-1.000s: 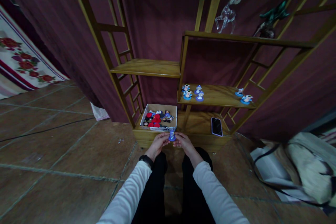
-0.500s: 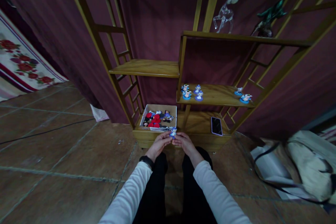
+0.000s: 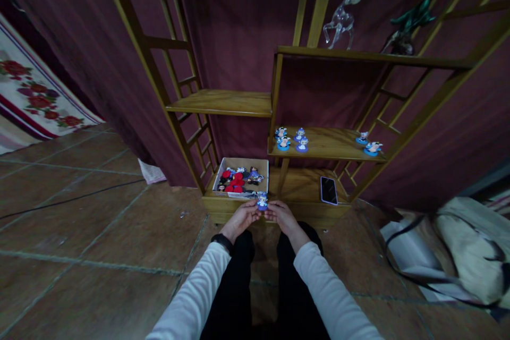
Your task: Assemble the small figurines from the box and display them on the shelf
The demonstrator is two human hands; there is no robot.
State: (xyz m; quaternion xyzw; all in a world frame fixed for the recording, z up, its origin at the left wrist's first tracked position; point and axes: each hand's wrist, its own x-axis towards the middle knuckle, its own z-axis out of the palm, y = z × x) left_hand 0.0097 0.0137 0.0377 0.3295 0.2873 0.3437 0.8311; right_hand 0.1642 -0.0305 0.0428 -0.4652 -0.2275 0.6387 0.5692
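My left hand [image 3: 243, 217] and my right hand [image 3: 280, 214] meet in front of the wooden shelf unit's bottom board [image 3: 303, 187], fingers pinched on a small blue-based figurine [image 3: 262, 202] held between them. Just behind it a cardboard box [image 3: 241, 176] holds several small red and dark figurines. Several matching blue-based figurines [image 3: 291, 138] stand on the low shelf above, with two more [image 3: 369, 145] at its right end.
A black phone [image 3: 329, 190] lies on the bottom board to the right. A glass deer [image 3: 340, 18] and a dark green ornament [image 3: 406, 26] stand on the top shelf. Bags [image 3: 450, 255] lie on the tiled floor at right. A floral cloth [image 3: 35, 95] hangs at left.
The figurine has shifted slightly between my fingers and now stands upright; both hands have stayed in the same place.
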